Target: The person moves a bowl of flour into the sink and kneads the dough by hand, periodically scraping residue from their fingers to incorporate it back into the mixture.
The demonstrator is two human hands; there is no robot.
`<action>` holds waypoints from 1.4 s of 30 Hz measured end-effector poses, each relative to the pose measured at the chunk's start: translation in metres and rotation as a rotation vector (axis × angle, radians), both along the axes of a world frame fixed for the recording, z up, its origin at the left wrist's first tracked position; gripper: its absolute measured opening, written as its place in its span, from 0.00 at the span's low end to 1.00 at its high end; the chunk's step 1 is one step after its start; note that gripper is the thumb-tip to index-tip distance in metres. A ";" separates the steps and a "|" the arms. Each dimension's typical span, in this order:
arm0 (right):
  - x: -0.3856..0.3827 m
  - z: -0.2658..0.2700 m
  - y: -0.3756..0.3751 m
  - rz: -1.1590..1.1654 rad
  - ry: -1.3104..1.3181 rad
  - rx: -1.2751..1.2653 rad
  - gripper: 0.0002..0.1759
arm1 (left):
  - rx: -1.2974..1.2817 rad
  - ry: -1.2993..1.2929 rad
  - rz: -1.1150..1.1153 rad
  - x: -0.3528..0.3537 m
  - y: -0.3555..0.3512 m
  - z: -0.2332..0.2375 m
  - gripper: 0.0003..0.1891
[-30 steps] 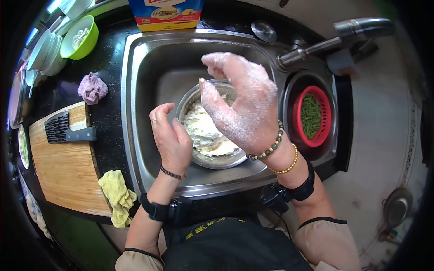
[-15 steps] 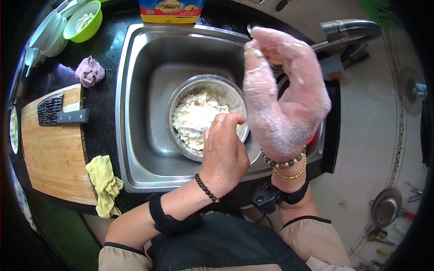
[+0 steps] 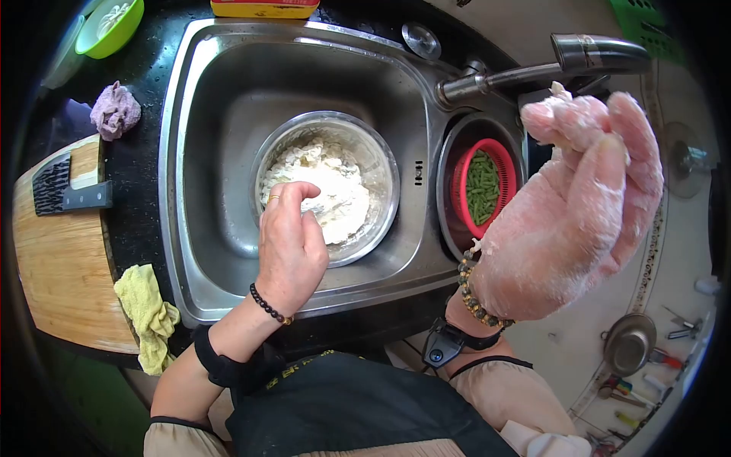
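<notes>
A metal bowl (image 3: 384, 183) of white flour, partly clumped into dough (image 3: 343, 198), stands in the sink basin. My left hand (image 3: 289, 236) is over the bowl's near left side, fingers bent and the thumb apart from the forefinger, with nothing seen between them. Raised high on the right, well away from the bowl, is my right hand (image 3: 579, 206). It is coated in flour and sticky paste, its thumb pressed against the bent fingers. Small dough scraps cling to its fingertips; what lies under the thumb is hidden.
Right of the basin, a red basket (image 3: 459, 190) of cut green beans (image 3: 482, 186) sits in the smaller sink, below the faucet (image 3: 502, 76). On the left are a cutting board (image 3: 65, 274) with a cleaver (image 3: 84, 196), a yellow cloth (image 3: 145, 308), a purple cloth (image 3: 116, 111) and a green bowl (image 3: 126, 34).
My left hand has shifted from the bowl's near right side to its near left. The right hand has swung outward to the right, uncovering the basket of beans. The whole view has shifted too.
</notes>
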State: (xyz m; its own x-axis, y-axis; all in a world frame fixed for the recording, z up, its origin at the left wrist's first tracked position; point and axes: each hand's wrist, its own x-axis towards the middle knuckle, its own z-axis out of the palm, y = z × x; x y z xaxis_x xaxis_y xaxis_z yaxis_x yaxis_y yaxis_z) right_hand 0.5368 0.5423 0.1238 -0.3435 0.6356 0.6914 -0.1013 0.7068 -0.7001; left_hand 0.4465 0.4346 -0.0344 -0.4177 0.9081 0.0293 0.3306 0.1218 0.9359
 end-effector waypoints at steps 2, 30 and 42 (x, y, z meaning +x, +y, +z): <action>0.005 -0.006 0.004 -0.028 0.019 0.033 0.16 | -0.004 -0.012 -0.006 -0.001 0.003 0.000 0.13; -0.012 -0.029 0.035 -0.179 0.106 0.380 0.16 | -0.011 -0.231 -0.267 0.057 0.022 0.077 0.23; -0.004 -0.015 0.014 -0.269 0.092 0.239 0.18 | 0.000 0.105 -0.352 0.056 0.018 0.060 0.24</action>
State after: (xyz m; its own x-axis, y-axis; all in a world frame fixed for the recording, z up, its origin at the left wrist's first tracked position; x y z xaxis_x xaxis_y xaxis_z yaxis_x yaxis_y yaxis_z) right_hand 0.5327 0.5560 0.1084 -0.1155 0.5113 0.8516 0.0554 0.8593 -0.5084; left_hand 0.5027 0.4525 0.0252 -0.0745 0.9957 0.0556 0.4466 -0.0165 0.8946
